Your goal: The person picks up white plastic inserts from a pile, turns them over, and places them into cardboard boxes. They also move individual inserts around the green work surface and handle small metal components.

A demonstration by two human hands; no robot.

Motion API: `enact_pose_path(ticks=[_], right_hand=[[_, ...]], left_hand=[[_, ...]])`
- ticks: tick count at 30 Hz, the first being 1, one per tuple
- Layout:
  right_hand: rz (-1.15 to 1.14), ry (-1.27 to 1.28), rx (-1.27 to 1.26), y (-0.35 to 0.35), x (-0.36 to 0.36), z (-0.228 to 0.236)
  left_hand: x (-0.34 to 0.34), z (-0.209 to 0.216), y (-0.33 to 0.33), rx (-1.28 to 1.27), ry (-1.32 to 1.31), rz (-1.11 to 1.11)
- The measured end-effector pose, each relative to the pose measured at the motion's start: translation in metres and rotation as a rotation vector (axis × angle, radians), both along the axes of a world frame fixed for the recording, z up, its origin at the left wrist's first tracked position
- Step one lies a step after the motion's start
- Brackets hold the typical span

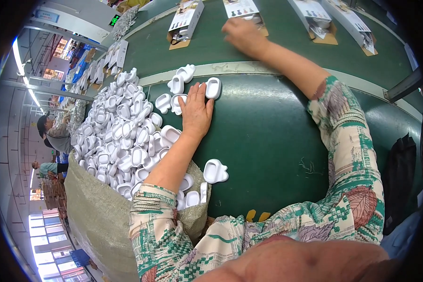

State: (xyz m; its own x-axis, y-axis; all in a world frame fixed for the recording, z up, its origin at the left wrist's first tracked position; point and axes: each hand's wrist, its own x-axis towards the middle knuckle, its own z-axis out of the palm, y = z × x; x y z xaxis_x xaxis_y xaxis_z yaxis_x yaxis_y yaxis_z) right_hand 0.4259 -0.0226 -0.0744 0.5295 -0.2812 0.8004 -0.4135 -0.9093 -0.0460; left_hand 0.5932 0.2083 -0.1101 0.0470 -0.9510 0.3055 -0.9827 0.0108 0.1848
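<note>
My left hand (196,110) lies with its fingers stretched out among several white plastic cup-shaped pieces on the green worktop. Its fingertips are beside one white piece (213,88), and another (177,104) is partly under its thumb side. Across the metal rail, my right hand (246,37) is over the near end of an open carton (240,6) on the green conveyor belt. Its fingers look bent and are blurred, so what they hold, if anything, does not show. Something whitish (255,19) shows inside that carton's end.
A large heap of white pieces (124,127) spills from a woven sack (98,207) at left. One loose white piece (215,171) lies near me. More open cartons (185,21) stand along the belt (145,54), behind the rail (239,68). Other people (58,134) are at far left.
</note>
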Motion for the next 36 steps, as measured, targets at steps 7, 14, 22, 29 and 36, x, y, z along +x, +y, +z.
enact_pose_path(ticks=[7,14,22,29,36], right_hand=[[0.570,0.394,-0.029,0.099,0.018,-0.013],[0.397,0.326,-0.033,0.082,0.016,-0.016],[0.353,0.342,0.029,0.082,0.014,-0.014],[0.385,0.347,0.088,0.082,0.014,-0.018],[0.348,0.330,0.079,0.072,0.015,-0.013]], left_hand=[[-0.001,0.003,0.002,-0.020,0.045,0.042],[0.012,0.005,0.003,0.013,0.076,-0.043],[0.165,0.098,0.042,0.081,-0.101,0.089],[0.270,0.077,0.122,0.415,-0.238,0.775],[0.234,0.040,0.083,0.098,0.384,0.609]])
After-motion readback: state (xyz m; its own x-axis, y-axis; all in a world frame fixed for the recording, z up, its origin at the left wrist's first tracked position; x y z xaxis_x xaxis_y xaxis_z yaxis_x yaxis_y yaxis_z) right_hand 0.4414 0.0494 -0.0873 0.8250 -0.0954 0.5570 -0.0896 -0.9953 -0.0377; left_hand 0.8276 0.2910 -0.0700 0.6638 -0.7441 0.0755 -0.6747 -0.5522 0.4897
